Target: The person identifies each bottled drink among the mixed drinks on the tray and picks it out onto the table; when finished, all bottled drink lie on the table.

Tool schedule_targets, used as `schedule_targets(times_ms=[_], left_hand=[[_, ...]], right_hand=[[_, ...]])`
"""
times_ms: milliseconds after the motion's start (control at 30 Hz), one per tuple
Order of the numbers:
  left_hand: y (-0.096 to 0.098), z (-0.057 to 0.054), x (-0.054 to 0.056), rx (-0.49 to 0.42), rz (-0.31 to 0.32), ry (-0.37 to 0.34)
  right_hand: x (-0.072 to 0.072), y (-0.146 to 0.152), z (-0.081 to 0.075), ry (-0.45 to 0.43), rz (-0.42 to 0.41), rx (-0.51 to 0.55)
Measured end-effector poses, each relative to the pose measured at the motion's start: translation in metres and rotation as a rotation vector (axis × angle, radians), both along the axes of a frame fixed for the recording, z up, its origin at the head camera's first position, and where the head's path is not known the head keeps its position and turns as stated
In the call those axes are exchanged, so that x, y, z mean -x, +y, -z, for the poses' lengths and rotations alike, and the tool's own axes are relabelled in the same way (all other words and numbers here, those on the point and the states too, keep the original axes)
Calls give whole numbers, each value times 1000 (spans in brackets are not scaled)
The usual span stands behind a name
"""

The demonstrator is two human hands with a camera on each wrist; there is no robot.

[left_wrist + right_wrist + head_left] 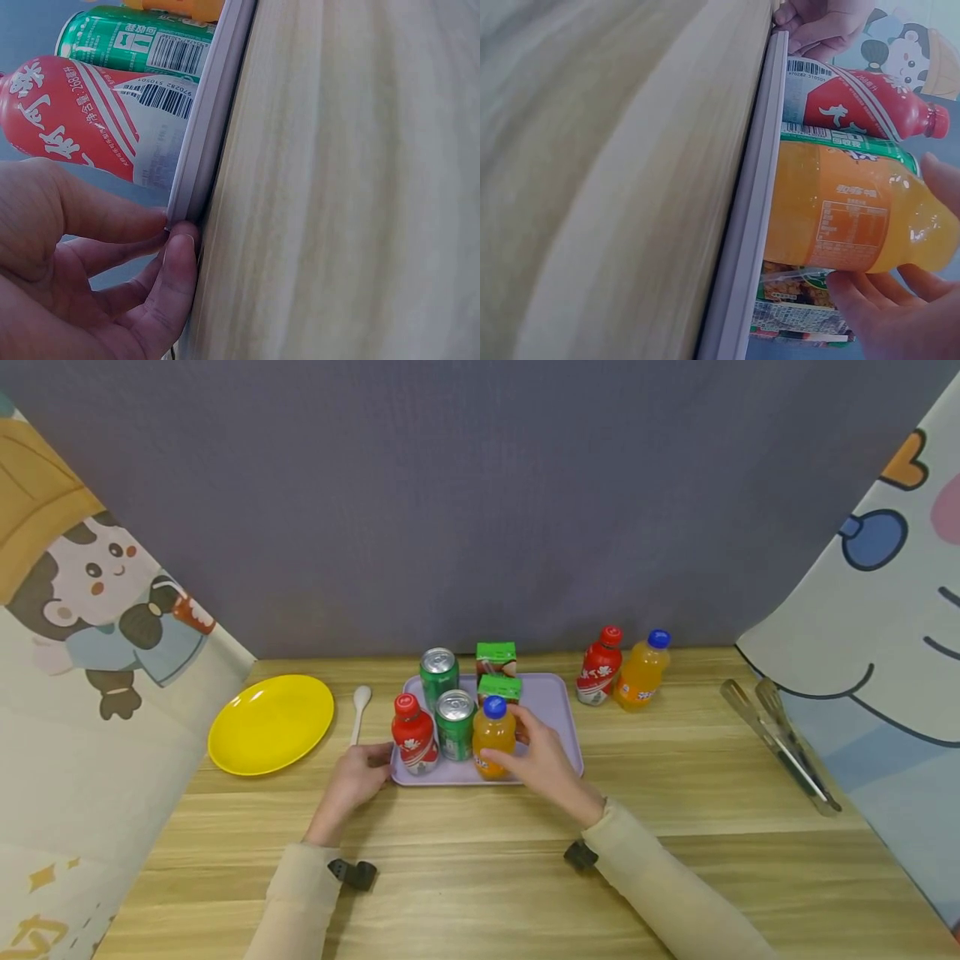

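A lilac tray [551,714] lies on the table. My left hand [360,774] pinches its near left corner, thumb on the rim [206,127] and fingertips against the outer side. My right hand [551,768] grips a blue-capped orange soda bottle [492,735], which stands upright at the tray's front edge, thumb and fingers on opposite sides. Left of it on the tray are a green can [455,731] and a red-capped red bottle [415,739]. Behind them stand a second green can [439,677] and two green-topped drink cartons [497,662], partly hidden by the bottle.
A yellow plate [272,724] and a white spoon [361,702] lie left of the tray. Another red bottle [599,668] and another orange soda bottle [642,675] stand at the back right. Metal tongs [780,743] lie at the far right. A grey partition [480,510] rises behind the table.
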State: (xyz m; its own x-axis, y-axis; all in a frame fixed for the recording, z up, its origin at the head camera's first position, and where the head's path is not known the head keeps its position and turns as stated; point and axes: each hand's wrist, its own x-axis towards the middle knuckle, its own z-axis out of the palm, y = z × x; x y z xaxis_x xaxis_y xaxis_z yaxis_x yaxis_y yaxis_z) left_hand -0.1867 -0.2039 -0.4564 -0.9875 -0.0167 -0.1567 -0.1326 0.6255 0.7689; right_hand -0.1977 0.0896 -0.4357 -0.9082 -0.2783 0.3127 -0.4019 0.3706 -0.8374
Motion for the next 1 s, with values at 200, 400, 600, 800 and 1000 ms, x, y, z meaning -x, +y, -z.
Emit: schedule_targets(times_ms=[200,400,600,800,1000], left_hand=[[0,1,0,4,-3,13],[0,1,-1,10,-2,11],[1,0,0,0,-3,7],[1,0,0,4,4,27],[1,0,0,2,6,31]], right_hand=[[0,-2,0,-19,2,19],[0,-2,-2,-39,19,24],[0,0,-4,-29,29,14],[0,4,-4,-44,27,27],[-2,9,-7,-41,12,66]])
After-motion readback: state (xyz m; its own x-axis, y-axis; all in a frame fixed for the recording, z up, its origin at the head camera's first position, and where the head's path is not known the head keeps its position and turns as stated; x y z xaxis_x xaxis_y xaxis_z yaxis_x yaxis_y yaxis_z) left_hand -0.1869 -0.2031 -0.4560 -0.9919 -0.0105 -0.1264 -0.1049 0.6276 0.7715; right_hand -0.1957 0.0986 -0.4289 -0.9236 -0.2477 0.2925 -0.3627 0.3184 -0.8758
